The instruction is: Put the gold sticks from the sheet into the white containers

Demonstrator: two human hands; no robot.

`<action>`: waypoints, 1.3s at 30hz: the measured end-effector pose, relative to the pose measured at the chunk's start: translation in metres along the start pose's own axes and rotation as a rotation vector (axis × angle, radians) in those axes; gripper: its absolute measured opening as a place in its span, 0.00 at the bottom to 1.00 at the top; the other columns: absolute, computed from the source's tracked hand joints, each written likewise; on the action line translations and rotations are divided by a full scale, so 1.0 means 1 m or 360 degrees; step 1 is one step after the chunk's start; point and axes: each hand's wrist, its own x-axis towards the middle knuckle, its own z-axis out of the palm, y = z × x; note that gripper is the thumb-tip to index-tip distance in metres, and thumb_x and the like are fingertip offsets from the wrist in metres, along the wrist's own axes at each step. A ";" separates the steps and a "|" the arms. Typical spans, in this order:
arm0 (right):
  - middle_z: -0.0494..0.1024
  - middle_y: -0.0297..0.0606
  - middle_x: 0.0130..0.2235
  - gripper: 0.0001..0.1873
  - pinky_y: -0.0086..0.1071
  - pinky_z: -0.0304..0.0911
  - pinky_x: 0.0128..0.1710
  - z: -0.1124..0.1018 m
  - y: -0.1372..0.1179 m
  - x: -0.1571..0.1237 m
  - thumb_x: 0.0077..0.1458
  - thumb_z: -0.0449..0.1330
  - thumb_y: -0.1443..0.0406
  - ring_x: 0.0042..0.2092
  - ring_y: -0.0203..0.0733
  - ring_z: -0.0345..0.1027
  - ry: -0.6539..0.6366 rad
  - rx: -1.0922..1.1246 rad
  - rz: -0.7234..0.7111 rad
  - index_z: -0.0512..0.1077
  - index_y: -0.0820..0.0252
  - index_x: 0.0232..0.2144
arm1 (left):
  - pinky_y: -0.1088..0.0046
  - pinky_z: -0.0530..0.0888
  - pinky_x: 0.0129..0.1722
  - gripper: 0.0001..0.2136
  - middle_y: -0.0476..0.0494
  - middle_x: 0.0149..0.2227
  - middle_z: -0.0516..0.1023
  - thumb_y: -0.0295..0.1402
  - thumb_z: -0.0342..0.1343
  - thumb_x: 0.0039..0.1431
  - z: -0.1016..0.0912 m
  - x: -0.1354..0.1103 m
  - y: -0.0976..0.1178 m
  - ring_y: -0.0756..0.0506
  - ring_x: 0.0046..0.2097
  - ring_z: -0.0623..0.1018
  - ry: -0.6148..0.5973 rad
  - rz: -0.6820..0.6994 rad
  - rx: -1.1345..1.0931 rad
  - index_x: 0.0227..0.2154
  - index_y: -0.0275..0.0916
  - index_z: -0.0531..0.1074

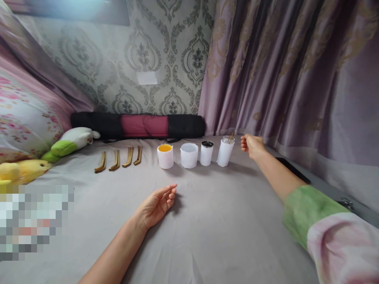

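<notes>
Several white cups stand in a row on a grey sheet (213, 221): one with an orange inside (165, 156), a plain white one (188, 155), a dark-rimmed one (206, 153), and a taller clear-topped jar (225, 151) with a thin golden stick poking from its mouth. My right hand (251, 145) hovers just right of that jar, fingers loosely curled, holding nothing that I can see. My left hand (158, 204) rests on the sheet in front of the cups, fingers relaxed and apart, empty. Several golden curved utensils (118, 159) lie in a row left of the cups.
A black and maroon rolled mat (139, 125) lies against the patterned wall behind the cups. Soft toys (69, 142) and a floral pillow (23, 114) sit at the left. Purple curtains (296, 71) hang at the right. A dark flat object (291, 169) lies by my right forearm.
</notes>
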 end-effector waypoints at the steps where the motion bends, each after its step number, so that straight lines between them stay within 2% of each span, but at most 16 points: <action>1: 0.62 0.28 0.15 0.07 0.21 0.50 0.10 0.000 0.001 -0.001 0.48 0.52 0.71 0.13 0.26 0.53 -0.0010 0.0022 0.0014 0.65 0.64 0.20 | 0.83 0.70 0.22 0.10 0.44 0.29 0.68 0.22 0.54 0.51 0.000 0.000 0.000 0.56 0.26 0.68 -0.0001 0.0003 -0.0001 0.37 0.27 0.68; 21: 0.58 0.26 0.15 0.09 0.21 0.44 0.10 -0.001 0.018 -0.041 0.51 0.49 0.68 0.13 0.25 0.49 -0.0121 0.0442 0.0198 0.60 0.62 0.20 | 0.82 0.70 0.22 0.08 0.44 0.29 0.69 0.22 0.53 0.51 0.000 0.000 0.000 0.56 0.25 0.68 -0.0025 -0.0017 -0.0018 0.36 0.28 0.67; 27: 0.58 0.26 0.15 0.09 0.21 0.44 0.10 0.006 0.022 -0.063 0.51 0.49 0.68 0.13 0.25 0.48 -0.0195 0.0558 0.0285 0.59 0.62 0.20 | 0.82 0.69 0.22 0.06 0.44 0.28 0.69 0.22 0.52 0.52 -0.002 0.002 -0.001 0.56 0.25 0.69 -0.0038 -0.0026 -0.0052 0.34 0.29 0.67; 31: 0.57 0.25 0.15 0.09 0.20 0.43 0.10 0.013 0.024 -0.079 0.50 0.49 0.68 0.14 0.24 0.48 -0.0310 0.0608 0.0313 0.58 0.61 0.20 | 0.82 0.70 0.23 0.04 0.45 0.27 0.69 0.22 0.52 0.52 -0.003 0.003 -0.001 0.56 0.25 0.69 -0.0086 -0.0031 -0.0093 0.33 0.29 0.67; 39: 0.56 0.25 0.15 0.06 0.20 0.38 0.09 0.034 0.033 -0.109 0.47 0.50 0.69 0.13 0.23 0.44 -0.0516 0.0563 0.0369 0.59 0.61 0.20 | 0.82 0.69 0.23 0.04 0.44 0.27 0.70 0.21 0.52 0.51 -0.004 0.003 0.001 0.55 0.24 0.69 -0.0061 -0.0014 -0.0099 0.32 0.30 0.67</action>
